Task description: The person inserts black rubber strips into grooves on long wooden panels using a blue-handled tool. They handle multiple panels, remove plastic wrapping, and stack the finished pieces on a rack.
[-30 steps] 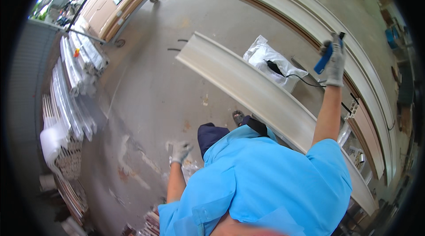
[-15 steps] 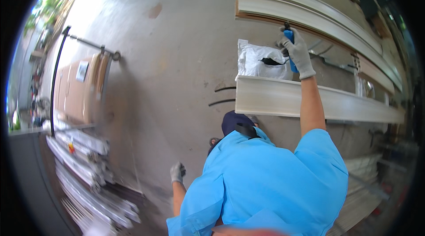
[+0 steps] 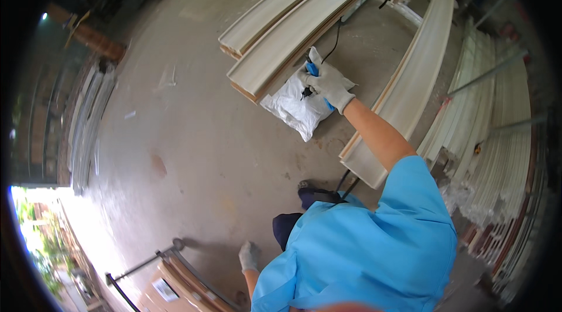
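Observation:
My right hand [image 3: 332, 86], in a pale grey work glove, is closed around a blue and black hand tool [image 3: 312, 69]. Its black end points away from me; the exact kind of tool is not clear. Beneath this hand a white plastic sack [image 3: 291, 110] lies by the end of a long white panel [image 3: 298, 31], with a dark hole or dark items at its middle. Down at my left side hangs my left hand [image 3: 249, 256], gloved too, with loosely extended fingers and nothing visible in it.
Another long pale panel [image 3: 410, 101] rests on black supports to my right. Several long wrapped strips [image 3: 497, 136] are stacked farther right. A cart with brown cartons [image 3: 175, 288] stands at lower left, and more strips [image 3: 93, 124] lie along the far left wall.
My body and view have turned to the right, so the panels now slant upward and the cart sits lower. The right hand still grips the blue tool; the left arm still hangs down.

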